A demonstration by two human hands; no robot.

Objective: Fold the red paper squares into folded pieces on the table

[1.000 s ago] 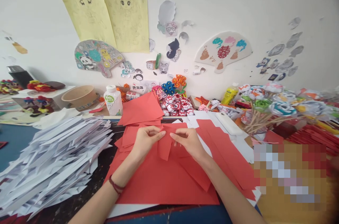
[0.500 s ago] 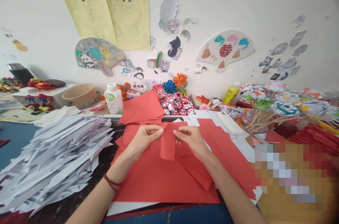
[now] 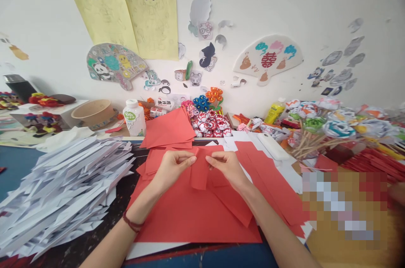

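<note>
Between my hands hangs a small piece of red paper (image 3: 199, 173), upright over the worktop. My left hand (image 3: 177, 166) pinches its upper left edge with thumb and forefinger. At its upper right edge, my right hand (image 3: 226, 166) grips it the same way; the other fingertips are partly hidden behind the paper. Large red paper sheets (image 3: 196, 221) lie flat beneath both hands, with white sheets showing under their front edge.
A heap of folded white paper strips (image 3: 63, 192) covers the left side. Behind stand a white bottle (image 3: 134, 118), a beige bowl (image 3: 95, 112) and red-white paper flowers (image 3: 211, 124). More red sheets (image 3: 272, 183) and paper flowers on sticks (image 3: 313, 124) lie right.
Both hands keep their pinch on the red paper, which stays almost in place. The whole view has shifted very slightly.
</note>
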